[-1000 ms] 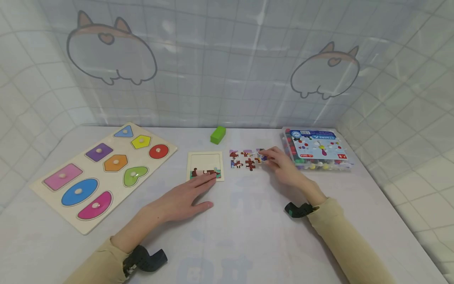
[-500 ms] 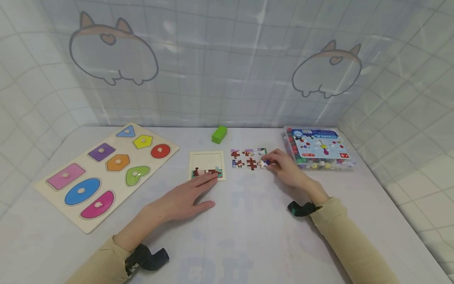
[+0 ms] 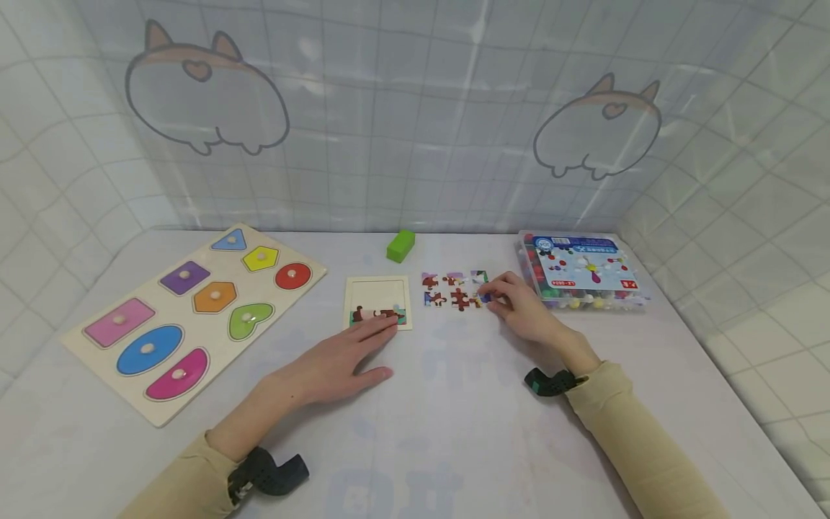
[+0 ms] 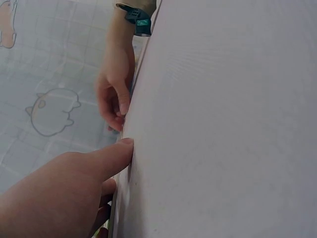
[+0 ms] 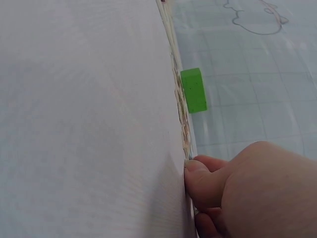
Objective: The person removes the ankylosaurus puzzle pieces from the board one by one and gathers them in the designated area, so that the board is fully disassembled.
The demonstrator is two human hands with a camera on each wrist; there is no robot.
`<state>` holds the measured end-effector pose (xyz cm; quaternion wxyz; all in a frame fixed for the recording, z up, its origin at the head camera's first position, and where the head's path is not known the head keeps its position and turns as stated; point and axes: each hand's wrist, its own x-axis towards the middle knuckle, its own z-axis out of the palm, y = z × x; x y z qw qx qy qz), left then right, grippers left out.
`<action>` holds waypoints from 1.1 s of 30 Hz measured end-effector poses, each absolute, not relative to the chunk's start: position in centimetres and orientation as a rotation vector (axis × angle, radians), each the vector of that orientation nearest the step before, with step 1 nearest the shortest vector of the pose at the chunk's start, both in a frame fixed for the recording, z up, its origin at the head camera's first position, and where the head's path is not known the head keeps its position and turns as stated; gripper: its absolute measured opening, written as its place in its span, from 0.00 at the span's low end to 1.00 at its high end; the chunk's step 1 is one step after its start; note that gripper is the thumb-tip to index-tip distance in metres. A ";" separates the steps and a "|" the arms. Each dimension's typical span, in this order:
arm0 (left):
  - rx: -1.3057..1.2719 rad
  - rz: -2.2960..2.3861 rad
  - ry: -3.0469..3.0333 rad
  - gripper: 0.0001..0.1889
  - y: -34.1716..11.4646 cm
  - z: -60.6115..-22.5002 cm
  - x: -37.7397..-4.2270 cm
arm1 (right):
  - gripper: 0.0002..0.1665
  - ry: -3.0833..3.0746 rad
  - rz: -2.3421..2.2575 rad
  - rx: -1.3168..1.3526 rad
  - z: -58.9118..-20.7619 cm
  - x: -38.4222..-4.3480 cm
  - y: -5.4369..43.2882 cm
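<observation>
Puzzle tray: lay flat on the desk at the middle of the frame, a picture strip filling its lower edge; probably put there to be within reach of both hands.
Loose pieces: sat picture side up in two short rows just right of the tray, seemingly spread so that each could be seen and taken singly.
Pinched piece: ended the lower row at its right, partly covered by fingers; whether it touched its neighbour could not be told.
Right hand: right of centre, thumb and fingers bent in and clamped on that piece's edge, a fingertip hold that presumably suited something so thin.
Left hand: lower left of centre, palm down, fingers straight and close together, thumb apart, fingertips on the tray's lower right, likely steadying it.
Shape board: slanted across the left of the frame.
Green block: rested upper centre, beyond the tray.
Plastic box: stood at the right, near the right hand, apparently set aside.
</observation>
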<state>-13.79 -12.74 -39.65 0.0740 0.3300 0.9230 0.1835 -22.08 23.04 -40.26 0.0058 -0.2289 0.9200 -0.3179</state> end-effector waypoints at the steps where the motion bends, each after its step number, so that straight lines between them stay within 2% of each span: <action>1: 0.994 0.551 2.772 0.38 -12.7 -39.7 -13.8 | 0.15 2.884 -0.993 -0.711 -40.3 -22.1 23.1; 19: 0.967 0.613 2.768 0.40 -13.2 -39.9 -13.6 | 0.15 2.886 -1.012 -0.705 -40.4 -22.1 22.5; 27: 0.979 0.570 2.816 0.35 -13.8 -39.9 -12.7 | 0.15 2.880 -1.017 -0.715 -40.4 -22.2 22.4; 33: 0.977 0.537 2.827 0.34 -13.8 -39.8 -12.5 | 0.15 2.898 -1.019 -0.710 -40.4 -22.0 22.8</action>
